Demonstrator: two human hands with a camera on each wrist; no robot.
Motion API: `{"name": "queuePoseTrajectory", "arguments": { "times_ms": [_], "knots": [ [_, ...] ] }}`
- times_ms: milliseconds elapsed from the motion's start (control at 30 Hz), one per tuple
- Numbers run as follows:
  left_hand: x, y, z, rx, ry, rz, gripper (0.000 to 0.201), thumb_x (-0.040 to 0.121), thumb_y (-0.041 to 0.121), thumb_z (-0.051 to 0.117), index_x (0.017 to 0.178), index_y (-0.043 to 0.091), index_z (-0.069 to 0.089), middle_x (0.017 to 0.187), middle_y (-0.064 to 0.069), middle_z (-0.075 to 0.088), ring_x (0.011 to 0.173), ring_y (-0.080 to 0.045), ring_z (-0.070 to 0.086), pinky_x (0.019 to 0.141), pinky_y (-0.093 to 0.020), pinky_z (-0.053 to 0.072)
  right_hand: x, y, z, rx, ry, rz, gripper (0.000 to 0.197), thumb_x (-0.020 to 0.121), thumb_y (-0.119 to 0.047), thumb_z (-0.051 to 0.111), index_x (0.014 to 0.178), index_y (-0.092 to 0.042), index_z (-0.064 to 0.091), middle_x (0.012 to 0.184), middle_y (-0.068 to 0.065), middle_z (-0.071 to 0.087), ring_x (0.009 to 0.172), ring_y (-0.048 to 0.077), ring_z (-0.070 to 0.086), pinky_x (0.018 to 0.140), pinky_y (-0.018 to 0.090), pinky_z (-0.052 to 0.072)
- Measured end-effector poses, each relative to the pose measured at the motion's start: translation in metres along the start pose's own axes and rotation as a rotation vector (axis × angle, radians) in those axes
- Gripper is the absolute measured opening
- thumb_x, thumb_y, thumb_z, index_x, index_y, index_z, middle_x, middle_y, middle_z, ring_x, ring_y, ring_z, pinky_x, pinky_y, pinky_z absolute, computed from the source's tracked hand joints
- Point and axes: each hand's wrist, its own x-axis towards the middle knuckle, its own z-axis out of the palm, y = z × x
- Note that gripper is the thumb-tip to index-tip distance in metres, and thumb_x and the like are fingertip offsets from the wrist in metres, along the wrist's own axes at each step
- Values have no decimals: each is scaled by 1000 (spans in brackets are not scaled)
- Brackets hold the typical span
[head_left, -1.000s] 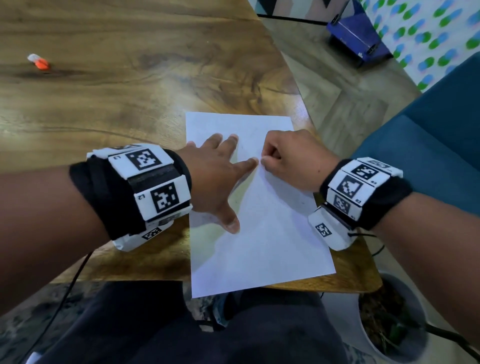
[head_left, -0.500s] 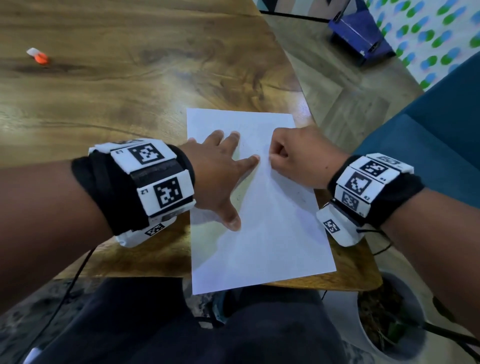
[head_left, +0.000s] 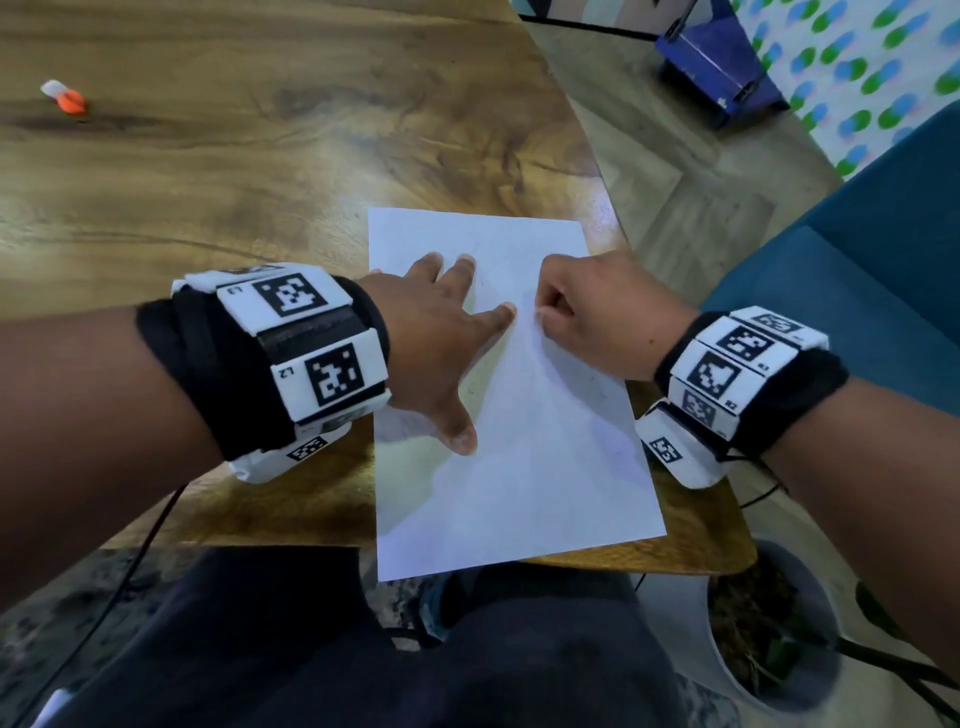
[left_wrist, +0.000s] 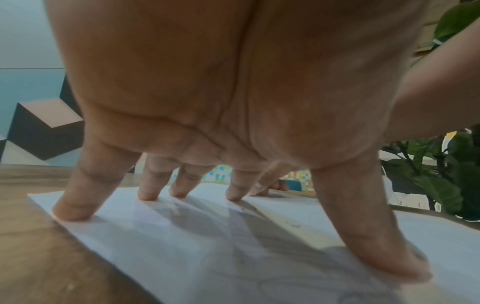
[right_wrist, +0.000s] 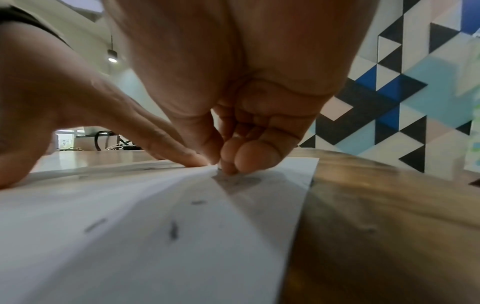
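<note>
A white sheet of paper (head_left: 519, 467) with faint pencil marks lies on the wooden table (head_left: 260, 182), its near end hanging over the table's edge. My left hand (head_left: 436, 332) is spread flat, and its straight fingers (left_wrist: 153, 185) and thumb press the paper (left_wrist: 207, 246) down. My right hand (head_left: 597, 322) is curled just right of the left index finger. Its fingertips (right_wrist: 233, 160) bunch together against the paper (right_wrist: 130, 226). A tiny dark tip shows under them; I cannot tell what it is.
A small orange and white thing (head_left: 67, 98) lies far left on the table. To the right of the table are a teal chair (head_left: 857, 312), a blue box (head_left: 717, 62) on the floor and a potted plant (head_left: 769, 623) by the near corner.
My right hand's fingertips have shifted slightly to the right on the sheet. My left hand keeps pressing in the same place.
</note>
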Motion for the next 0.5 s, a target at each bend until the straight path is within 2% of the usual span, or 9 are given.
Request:
{"name": "queuePoseTrajectory", "arguments": {
  "times_ms": [133,267,400,500],
  "knots": [
    [1,0,0,-3,5,0,134,63,82,71,158,38,-12,167,-15,-19,155,-38,-9,112,-64,34,-17,-11,5,15,-45,-80,8,91,-26,53,89,-21,58,77,-3,65,78,22,60,70,40,52],
    [1,1,0,-7,-8,0,135,64,81,72,158,38,-14,167,-15,-21,155,-39,-11,114,-64,31,-42,-24,11,55,-198,-203,9,93,-29,54,90,-22,58,79,-4,66,75,18,61,66,37,52],
    [2,-1,2,-1,18,8,135,62,83,71,158,38,-11,167,-15,-17,155,-39,-8,111,-64,35,-18,-6,6,42,-51,-91,8,88,-24,55,88,-19,60,76,0,67,76,24,63,70,40,53],
    [1,-1,3,7,19,6,134,62,84,70,158,38,-11,167,-15,-16,154,-38,-7,110,-63,36,-7,3,4,18,-9,-37,8,87,-25,53,85,-20,59,73,-4,65,75,23,61,72,40,54]
  ]
}}
